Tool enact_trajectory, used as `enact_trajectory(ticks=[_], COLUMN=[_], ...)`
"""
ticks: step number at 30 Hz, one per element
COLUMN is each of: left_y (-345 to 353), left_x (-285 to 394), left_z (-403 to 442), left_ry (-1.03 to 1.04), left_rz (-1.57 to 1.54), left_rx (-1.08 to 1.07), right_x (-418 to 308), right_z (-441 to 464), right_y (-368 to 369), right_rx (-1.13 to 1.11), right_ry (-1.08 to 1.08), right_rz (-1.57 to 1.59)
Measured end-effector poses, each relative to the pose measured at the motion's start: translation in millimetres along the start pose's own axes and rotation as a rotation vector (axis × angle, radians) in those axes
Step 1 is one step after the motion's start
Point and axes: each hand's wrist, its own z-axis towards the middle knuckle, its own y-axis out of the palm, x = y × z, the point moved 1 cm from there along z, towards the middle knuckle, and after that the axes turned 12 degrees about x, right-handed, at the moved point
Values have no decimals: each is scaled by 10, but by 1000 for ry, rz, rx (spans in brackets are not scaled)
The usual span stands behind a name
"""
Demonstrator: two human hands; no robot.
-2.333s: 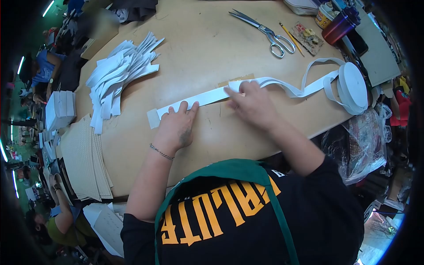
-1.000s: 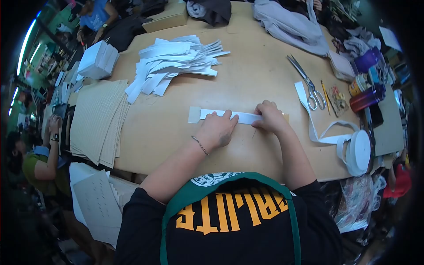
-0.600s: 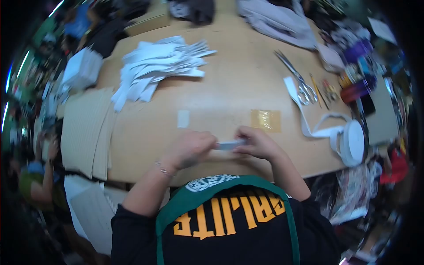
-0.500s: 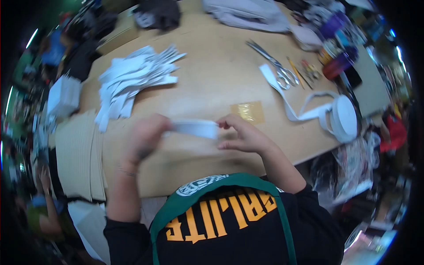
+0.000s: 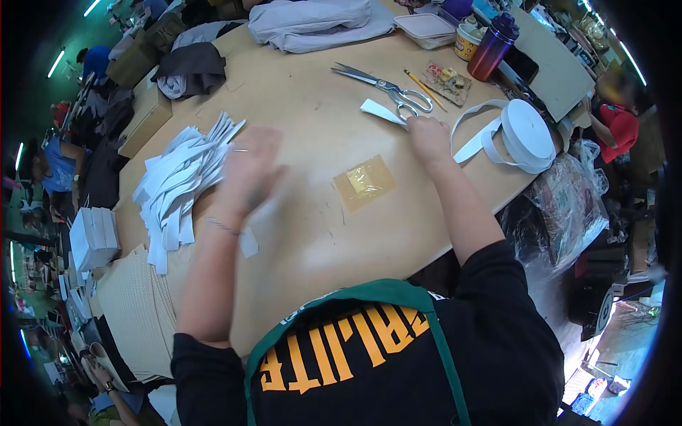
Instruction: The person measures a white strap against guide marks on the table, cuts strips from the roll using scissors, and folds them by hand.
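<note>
My right hand (image 5: 430, 139) is closed on the flat white tape (image 5: 381, 111), just below the scissors' handles. The tape's free end sticks out left of my fingers; on the other side it leads to a white roll (image 5: 529, 131). My left hand (image 5: 252, 170), blurred by motion, has thumb and fingers apart beside the pile of cut white strips (image 5: 181, 181). A short white piece (image 5: 249, 242) shows by my left wrist, partly hidden by the forearm. Metal scissors (image 5: 387, 85) lie with their blades pointing left.
A yellowish plastic packet (image 5: 364, 182) lies mid-table. Beyond the scissors are a pencil (image 5: 425, 89), a purple-red bottle (image 5: 492, 48) and a yellow tub (image 5: 467, 41). Folded grey cloth (image 5: 320, 25) lies at the back. Beige ribbed sheets (image 5: 135, 312) cover the left corner.
My hands have moved apart from the white strip they held between them. The right reached forward and took hold of the tape; the left moved forward toward the pile. The view has shifted.
</note>
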Motion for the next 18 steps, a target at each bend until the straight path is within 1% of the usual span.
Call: enact_trajectory(ticks=[2,3,5,8,11,13,14,16,18], left_y=[267,316,375,487,466,426,401,204,0], left_x=[506,733,1125,1438,1541,1586,1603,1577,1504], left_z=[81,166,341,410,296,194,143,104,41], left_ry=[73,72,84,70,37,41,37,39,54], left_rz=[-42,-34,-37,-46,21,-66,-107,-149,-186], left_rx=[66,82,122,81,-218,-120,-69,-98,-117], right_x=[-14,4,-49,-159,-165,-171,-188,-221,-242], right_z=[-35,-82,-221,-443,-598,-662,-696,-758,-839], right_y=[-77,-118,-222,-501,-683,-745,-783,-884,-1045], right_rx=[-66,-98,-79,-170,-222,-268,-255,-227,-275], right_ry=[30,51,-44,-81,-110,-115,-145,-209,-295], right_rz=[153,224,340,458,504,513,509,494,611])
